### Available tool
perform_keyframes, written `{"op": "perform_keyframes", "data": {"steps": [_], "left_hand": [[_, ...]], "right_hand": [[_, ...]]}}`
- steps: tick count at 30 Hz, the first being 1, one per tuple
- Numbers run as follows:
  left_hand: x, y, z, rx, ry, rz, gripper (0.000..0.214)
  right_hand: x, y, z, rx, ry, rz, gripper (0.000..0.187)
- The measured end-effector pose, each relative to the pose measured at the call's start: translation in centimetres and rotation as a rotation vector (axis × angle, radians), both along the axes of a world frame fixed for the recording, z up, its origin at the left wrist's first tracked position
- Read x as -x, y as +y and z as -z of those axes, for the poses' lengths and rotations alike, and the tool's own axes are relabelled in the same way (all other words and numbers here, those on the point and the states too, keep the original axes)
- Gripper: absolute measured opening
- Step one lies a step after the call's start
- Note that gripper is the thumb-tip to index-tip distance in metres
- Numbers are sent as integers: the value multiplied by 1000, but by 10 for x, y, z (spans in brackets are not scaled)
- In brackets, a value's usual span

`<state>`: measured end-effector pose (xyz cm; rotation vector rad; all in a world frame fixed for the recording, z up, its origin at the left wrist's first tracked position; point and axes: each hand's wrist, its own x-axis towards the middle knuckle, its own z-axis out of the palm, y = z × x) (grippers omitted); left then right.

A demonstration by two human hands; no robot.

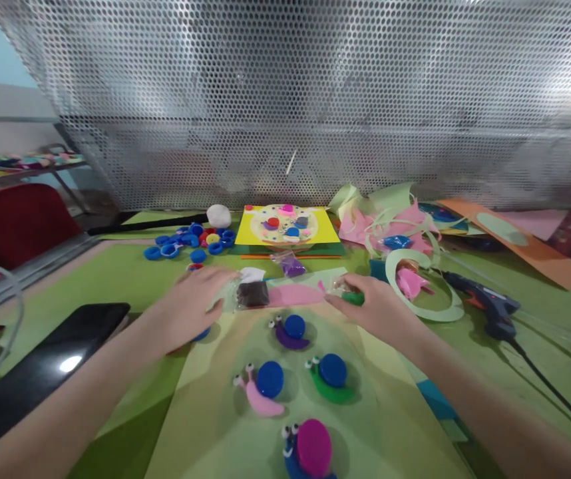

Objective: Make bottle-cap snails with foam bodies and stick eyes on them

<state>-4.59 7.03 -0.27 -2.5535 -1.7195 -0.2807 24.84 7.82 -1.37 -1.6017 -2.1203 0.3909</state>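
Note:
My left hand (pixel 198 299) is slightly blurred, its fingers stretched out and thumb apart, beside a clear packet of black clay (pixel 253 294). My right hand (pixel 373 303) has thumb and finger around a clear packet of green clay (pixel 353 297). Between my hands lies a pink clay strip (pixel 293 295) in clear wrap. In front of me is a pale sheet (pixel 195 412) bearing snails made of clay and bottle caps: a purple snail (pixel 291 331), a pink snail (pixel 261 391), a green snail (pixel 332 379) and a blue snail with a magenta cap (pixel 310 449).
A yellow card (pixel 250 229) with more snails stands behind, near a purple clay packet (pixel 292 266). Loose blue caps (pixel 170 250) lie left, above a black phone (pixel 50 359). Paper scraps (pixel 360 219), a paper ring (pixel 450 307) and a glue gun (pixel 488 306) lie right. Perforated metal (pixel 285 100) closes the back.

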Motion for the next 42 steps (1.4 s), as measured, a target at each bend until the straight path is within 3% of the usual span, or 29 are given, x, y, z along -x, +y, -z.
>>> {"op": "perform_keyframes", "data": {"steps": [2,5,8,13,20,26,28,31,34,39,42], "left_hand": [[-8,-1,7,13,32,45,47],[-13,0,10,16,55,58,43],[-14,2,7,0,51,29,31],[-14,-2,-2,-44,-13,-36,30],[-17,-13,-9,3,-258,-200,31],[-32,-21,-12,166,-542,-207,38],[-40,-25,-13,220,-638,-185,39],[-52,-35,-10,290,-768,-151,38],[-64,-48,-4,383,-858,-92,37],[-72,-61,4,467,-923,6,38],[-69,-60,2,501,-928,44,35]], "right_hand": [[-1,2,4,23,16,0,28],[-4,8,10,26,42,4,31],[-6,13,12,0,82,15,22],[-7,12,7,-49,152,25,17],[-6,13,8,-138,172,63,28],[-7,24,20,-251,88,131,44],[-2,16,18,-291,31,64,50],[13,-9,9,-308,-73,-263,64],[28,-34,-1,-339,-66,-412,74],[34,-49,-7,-287,-3,-558,35],[30,-46,-7,-318,5,-546,32]]}}
